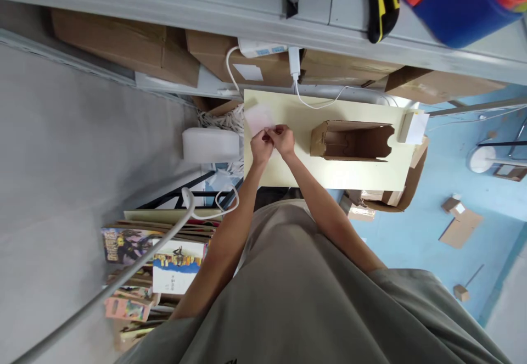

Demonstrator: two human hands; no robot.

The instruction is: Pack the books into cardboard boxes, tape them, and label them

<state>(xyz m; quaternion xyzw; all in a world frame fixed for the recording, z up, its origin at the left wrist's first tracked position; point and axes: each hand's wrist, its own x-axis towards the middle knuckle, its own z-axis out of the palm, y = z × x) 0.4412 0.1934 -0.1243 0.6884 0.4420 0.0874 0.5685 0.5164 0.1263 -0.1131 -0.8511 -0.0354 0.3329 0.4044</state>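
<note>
Over the left end of the pale yellow tabletop (296,172), both my hands meet at the near edge of a thin, whitish-pink, see-through sheet or small bag (258,117). My left hand (262,146) is closed, its fingertips pinching that edge. Beside it my right hand (283,140) is closed too, thumb and fingers touching the same edge. The fingertips partly hide the spot they grip, and the sheet looks a little blurred. To the right of my hands lies an open cardboard box (319,140), its hollow side facing up.
A small white stack (413,127) sits at the table's right end. A white foam roll (211,145) is off the left edge. Above run a grey shelf with box cutters (382,4) and a white charging cable (307,103). A grey pole (123,276) crosses the lower left.
</note>
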